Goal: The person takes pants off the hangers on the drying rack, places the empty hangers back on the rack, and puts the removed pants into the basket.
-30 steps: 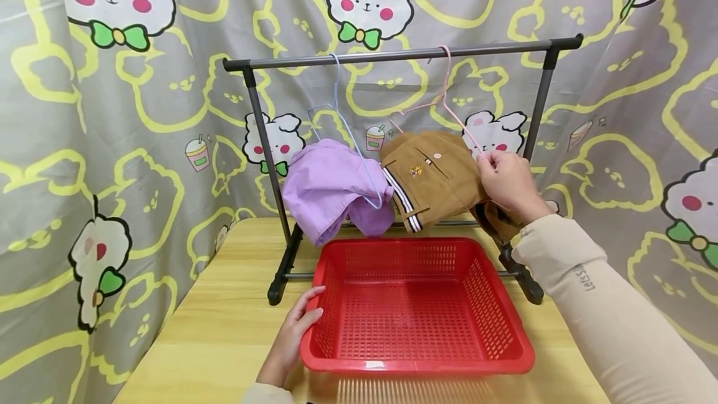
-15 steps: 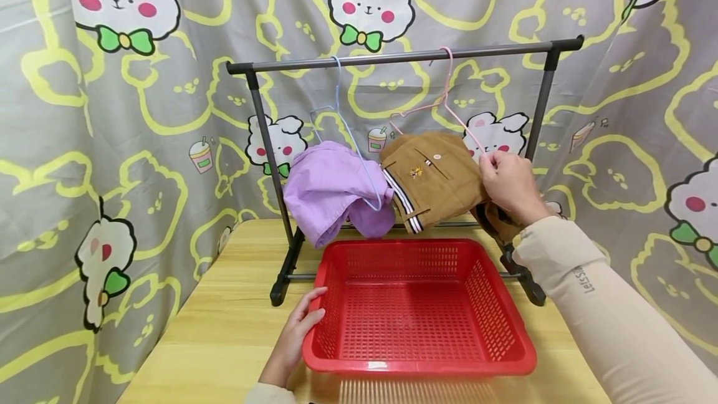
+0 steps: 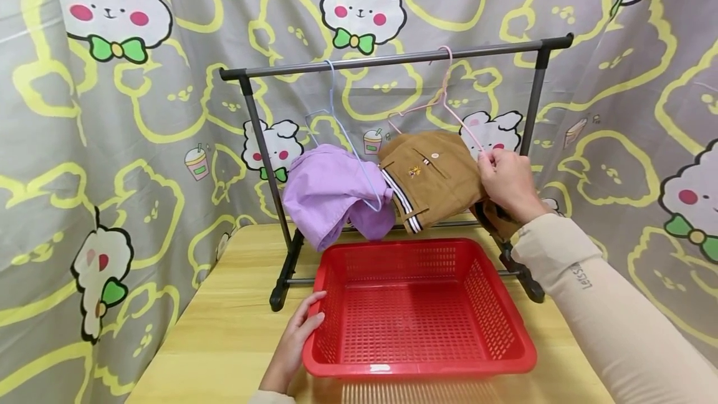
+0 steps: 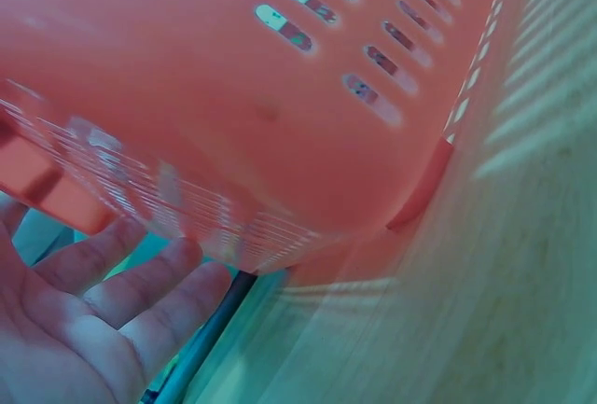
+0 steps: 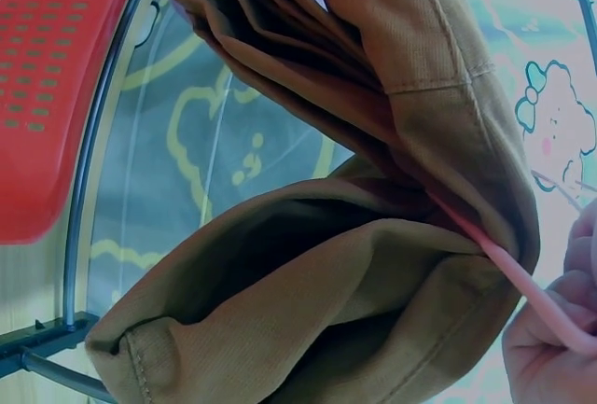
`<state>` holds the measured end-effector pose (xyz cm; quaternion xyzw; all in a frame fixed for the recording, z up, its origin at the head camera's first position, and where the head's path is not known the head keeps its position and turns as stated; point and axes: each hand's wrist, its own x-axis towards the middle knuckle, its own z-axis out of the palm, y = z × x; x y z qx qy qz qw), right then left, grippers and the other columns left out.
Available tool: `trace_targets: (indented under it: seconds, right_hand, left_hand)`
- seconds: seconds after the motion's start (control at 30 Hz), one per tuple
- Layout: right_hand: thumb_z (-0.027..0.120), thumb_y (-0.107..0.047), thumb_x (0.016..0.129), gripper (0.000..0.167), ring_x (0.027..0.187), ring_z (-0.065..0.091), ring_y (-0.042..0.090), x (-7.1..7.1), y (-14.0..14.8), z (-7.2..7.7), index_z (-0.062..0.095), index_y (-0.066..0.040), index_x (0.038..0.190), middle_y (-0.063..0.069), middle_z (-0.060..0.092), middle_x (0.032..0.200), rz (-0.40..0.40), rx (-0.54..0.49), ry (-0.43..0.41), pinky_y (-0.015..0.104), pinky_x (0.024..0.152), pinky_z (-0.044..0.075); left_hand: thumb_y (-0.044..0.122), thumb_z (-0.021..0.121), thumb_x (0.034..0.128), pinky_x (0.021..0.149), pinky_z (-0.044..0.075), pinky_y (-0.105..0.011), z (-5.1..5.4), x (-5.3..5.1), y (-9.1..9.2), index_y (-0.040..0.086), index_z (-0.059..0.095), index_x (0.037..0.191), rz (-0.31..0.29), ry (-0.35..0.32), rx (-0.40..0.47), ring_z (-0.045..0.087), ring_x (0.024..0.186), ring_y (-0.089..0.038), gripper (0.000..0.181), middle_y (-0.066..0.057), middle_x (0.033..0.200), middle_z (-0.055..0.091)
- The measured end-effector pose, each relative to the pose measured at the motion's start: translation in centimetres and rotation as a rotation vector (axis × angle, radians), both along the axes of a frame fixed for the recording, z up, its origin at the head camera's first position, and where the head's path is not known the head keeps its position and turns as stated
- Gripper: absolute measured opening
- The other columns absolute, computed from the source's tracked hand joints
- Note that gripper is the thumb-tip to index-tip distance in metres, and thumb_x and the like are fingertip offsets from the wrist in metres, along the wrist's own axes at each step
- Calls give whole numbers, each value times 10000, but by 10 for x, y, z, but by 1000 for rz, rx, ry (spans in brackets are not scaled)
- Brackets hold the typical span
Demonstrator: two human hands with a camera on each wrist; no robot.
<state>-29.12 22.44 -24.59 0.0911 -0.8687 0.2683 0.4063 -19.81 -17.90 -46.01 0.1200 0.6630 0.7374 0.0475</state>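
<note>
A pink wire hanger [image 3: 447, 80] hooks over the rack's top bar, with brown trousers [image 3: 434, 182] folded over its lower part. My right hand [image 3: 509, 182] pinches the hanger's right side, just above the cloth. In the right wrist view the pink wire runs from the brown folds [image 5: 308, 264] to my right fingers [image 5: 550, 353]. My left hand [image 3: 291, 341] rests against the left side of a red plastic basket [image 3: 421, 368]. The left wrist view shows my extended fingers [image 4: 154, 292] touching the basket's slotted wall from outside.
A dark metal clothes rack [image 3: 387, 62] stands on the wooden table [image 3: 207, 329] behind the basket. Left of the trousers, a purple garment [image 3: 331, 189] hangs on a blue hanger [image 3: 348, 136]. A patterned curtain [image 3: 140, 173] surrounds the table.
The head view has shifted slightly. My right hand still pinches the pink hanger, and my left hand stays at the basket's side.
</note>
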Motion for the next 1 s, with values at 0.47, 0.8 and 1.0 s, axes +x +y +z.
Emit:
trace_targets:
  seconds: [0.47,0.8,1.0]
  right_hand:
    - [499,-184,963,378,565,482,360,7,5,5,528,-52,610,28,435,525,-24,-15,25,390,510,316]
    - [502,-165,956,348,585,521,366,10,8,8,577,-21,648,111,543,576,-32,19,36,411,533,340]
    - [500,-179,962,344,595,526,368,11,7,10,597,-6,680,108,547,589,-30,18,35,414,540,340]
  left_hand:
    - [177,498,1003,849,520,-366,0,-2,5,-8,335,1438,-23,17,13,546,1058,-299,500,-288,1313,403]
    - [194,483,1014,849,523,-383,-1,-2,3,-4,313,1446,-43,29,22,551,1065,-296,505,-287,1306,399]
    - [180,477,1014,848,525,-391,-2,0,1,-3,312,1447,-30,22,13,548,1072,-318,499,-301,1304,398]
